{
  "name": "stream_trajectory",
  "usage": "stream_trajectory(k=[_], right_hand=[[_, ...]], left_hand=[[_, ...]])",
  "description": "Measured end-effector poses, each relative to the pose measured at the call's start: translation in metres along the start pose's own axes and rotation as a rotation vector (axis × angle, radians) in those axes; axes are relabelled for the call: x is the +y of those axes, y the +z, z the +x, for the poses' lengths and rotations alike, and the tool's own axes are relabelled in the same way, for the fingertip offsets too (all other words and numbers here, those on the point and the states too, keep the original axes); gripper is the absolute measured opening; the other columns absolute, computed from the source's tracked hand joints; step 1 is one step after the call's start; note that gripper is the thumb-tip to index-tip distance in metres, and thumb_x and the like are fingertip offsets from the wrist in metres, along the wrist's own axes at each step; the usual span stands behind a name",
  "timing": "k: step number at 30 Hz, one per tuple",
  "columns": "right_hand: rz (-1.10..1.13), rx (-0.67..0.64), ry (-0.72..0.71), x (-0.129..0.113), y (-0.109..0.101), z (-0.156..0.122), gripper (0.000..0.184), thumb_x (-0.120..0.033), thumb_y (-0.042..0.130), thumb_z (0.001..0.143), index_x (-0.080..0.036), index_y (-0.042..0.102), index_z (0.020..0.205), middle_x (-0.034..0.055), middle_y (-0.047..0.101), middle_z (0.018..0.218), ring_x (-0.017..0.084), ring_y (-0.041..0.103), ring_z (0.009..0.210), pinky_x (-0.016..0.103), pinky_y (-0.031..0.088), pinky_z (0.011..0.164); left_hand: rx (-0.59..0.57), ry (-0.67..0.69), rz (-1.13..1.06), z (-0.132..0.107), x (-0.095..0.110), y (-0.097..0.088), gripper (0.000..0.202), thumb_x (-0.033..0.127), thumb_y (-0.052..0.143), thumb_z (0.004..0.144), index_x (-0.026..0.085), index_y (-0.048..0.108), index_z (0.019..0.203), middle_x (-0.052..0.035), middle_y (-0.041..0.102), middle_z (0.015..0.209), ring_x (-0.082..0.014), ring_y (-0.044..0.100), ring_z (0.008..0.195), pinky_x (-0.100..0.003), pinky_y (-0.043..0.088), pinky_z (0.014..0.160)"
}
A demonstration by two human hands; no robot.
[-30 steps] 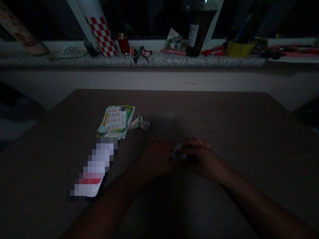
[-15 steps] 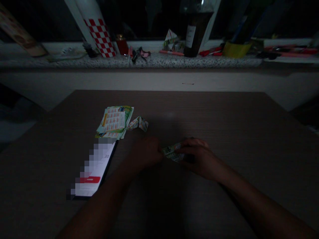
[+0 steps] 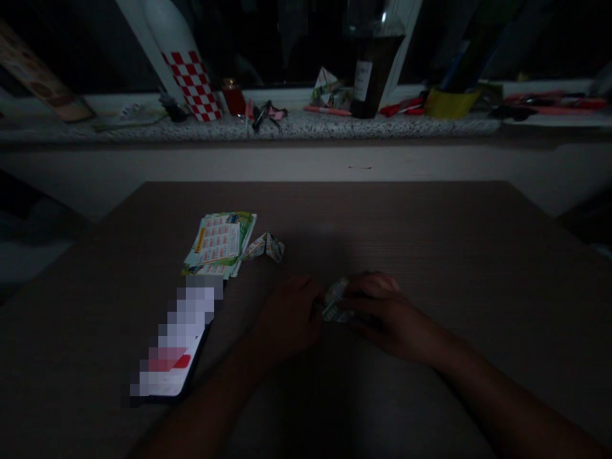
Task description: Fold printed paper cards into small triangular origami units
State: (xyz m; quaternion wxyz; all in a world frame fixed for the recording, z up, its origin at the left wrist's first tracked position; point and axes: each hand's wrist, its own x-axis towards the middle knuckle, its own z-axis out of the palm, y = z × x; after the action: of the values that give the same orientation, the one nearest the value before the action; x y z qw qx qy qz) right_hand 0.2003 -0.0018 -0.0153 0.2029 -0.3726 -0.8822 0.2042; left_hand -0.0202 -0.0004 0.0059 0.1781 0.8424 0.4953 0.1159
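Note:
Between my hands, just above the tabletop, is a small folded piece of printed paper (image 3: pixel 336 302), green and white. My left hand (image 3: pixel 291 313) is closed at its left side, with the fingertips in dark shadow. From the right, my right hand (image 3: pixel 385 310) pinches the paper with its thumb and fingers. A folded paper piece (image 3: pixel 268 247) with raised points lies beyond my left hand. It touches or nearly touches a stack of printed paper slips (image 3: pixel 217 239), green and white with red print.
A lit phone (image 3: pixel 184 344), its screen partly blurred out, lies left of my left forearm. Along the granite sill (image 3: pixel 306 131) stand a red-checked white bottle (image 3: pixel 194 80), a dark bottle (image 3: pixel 375 73), a yellow container (image 3: pixel 451 103) and a folded paper (image 3: pixel 326 86). The table (image 3: pixel 406 217) is dim.
My left hand has moved right, closer to my right hand. The paper between them now looks more bunched and turned, with less of it showing. The view has tilted slightly upward.

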Motion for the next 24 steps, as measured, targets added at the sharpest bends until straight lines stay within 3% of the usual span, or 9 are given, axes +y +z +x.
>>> stream_trajectory(k=[7,12,15,19,24], right_hand=[[-0.013,0.183,-0.006,0.017,0.008,0.000,0.021,-0.011,0.057,0.086,-0.022,0.069,0.100,0.0070,0.066,0.104,0.023,0.056,0.100,0.041,0.040,0.088],[-0.023,0.228,-0.007,0.022,0.011,0.001,0.019,-0.008,0.057,0.085,-0.020,0.070,0.092,0.0055,0.068,0.094,0.022,0.057,0.092,0.040,0.041,0.084],[-0.049,0.206,-0.007,0.021,0.012,0.002,0.019,-0.009,0.058,0.085,-0.020,0.071,0.092,0.0054,0.068,0.096,0.023,0.057,0.095,0.041,0.040,0.086],[-0.079,0.170,0.020,0.015,0.009,0.002,0.024,-0.008,0.057,0.084,-0.020,0.069,0.101,0.0071,0.066,0.102,0.024,0.055,0.099,0.043,0.040,0.088],[-0.065,0.131,0.008,0.010,0.007,0.001,0.025,-0.013,0.057,0.086,-0.019,0.067,0.108,0.0089,0.064,0.108,0.025,0.054,0.102,0.043,0.041,0.091]], left_hand=[[-0.047,0.078,-0.035,-0.005,0.010,0.009,0.021,0.015,0.050,0.082,0.017,0.059,0.100,-0.0069,0.064,0.098,-0.0219,0.057,0.090,-0.035,0.046,0.082],[0.048,0.218,0.007,-0.003,0.004,0.007,0.038,0.008,0.054,0.076,0.019,0.058,0.112,-0.0082,0.056,0.123,-0.0241,0.048,0.115,-0.039,0.038,0.099],[0.002,0.264,0.014,-0.002,-0.002,0.005,0.043,0.013,0.055,0.081,0.021,0.053,0.123,-0.0069,0.050,0.136,-0.0234,0.042,0.126,-0.041,0.031,0.107],[-0.055,0.229,0.054,-0.001,-0.003,0.002,0.034,0.026,0.055,0.086,0.022,0.056,0.121,-0.0069,0.053,0.129,-0.0246,0.047,0.119,-0.043,0.035,0.103],[-0.049,0.176,0.145,-0.002,0.008,-0.001,0.024,0.030,0.052,0.089,0.021,0.060,0.109,-0.0073,0.058,0.111,-0.0254,0.052,0.104,-0.042,0.042,0.091]])
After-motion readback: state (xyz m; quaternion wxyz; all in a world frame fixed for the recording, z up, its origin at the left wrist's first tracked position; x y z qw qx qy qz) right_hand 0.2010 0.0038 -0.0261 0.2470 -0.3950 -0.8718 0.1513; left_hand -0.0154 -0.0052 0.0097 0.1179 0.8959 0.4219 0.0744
